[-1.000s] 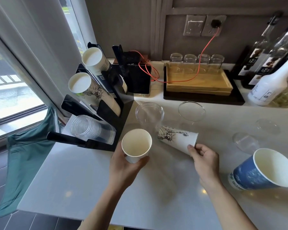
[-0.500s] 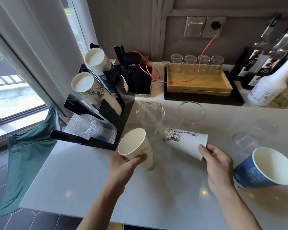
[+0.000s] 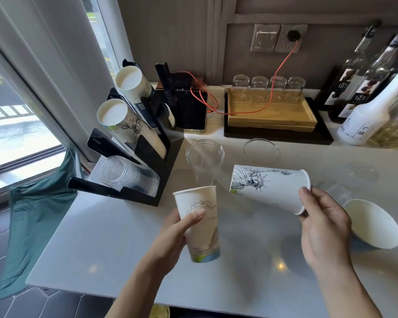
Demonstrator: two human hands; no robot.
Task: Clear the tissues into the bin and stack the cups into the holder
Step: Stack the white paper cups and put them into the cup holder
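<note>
My left hand [image 3: 175, 232] grips a white printed paper cup [image 3: 201, 223], held nearly upright above the counter. My right hand [image 3: 322, 223] holds a second white paper cup [image 3: 269, 187] by its rim; this one lies on its side, its base pointing left. The black cup holder [image 3: 161, 154] stands at the left with two slanted stacks of paper cups [image 3: 126, 125] and a stack of clear plastic cups [image 3: 126, 175] in its lowest slot. A clear plastic cup [image 3: 204, 161] stands upright just behind the left cup. A blue paper cup [image 3: 375, 226] lies tilted by my right hand. No tissues are in view.
Another clear cup [image 3: 262, 150] and clear lids [image 3: 360, 172] rest on the white counter [image 3: 115, 244]. A wooden tray [image 3: 271, 113] with glasses, bottles [image 3: 368, 120] and a red cable [image 3: 274, 88] line the back. A green cloth [image 3: 35, 216] hangs off the left edge by the window.
My left hand has turned its cup from mouth-up towards me to nearly upright. My right hand has lifted the lying cup up and to the right, clear of the counter.
</note>
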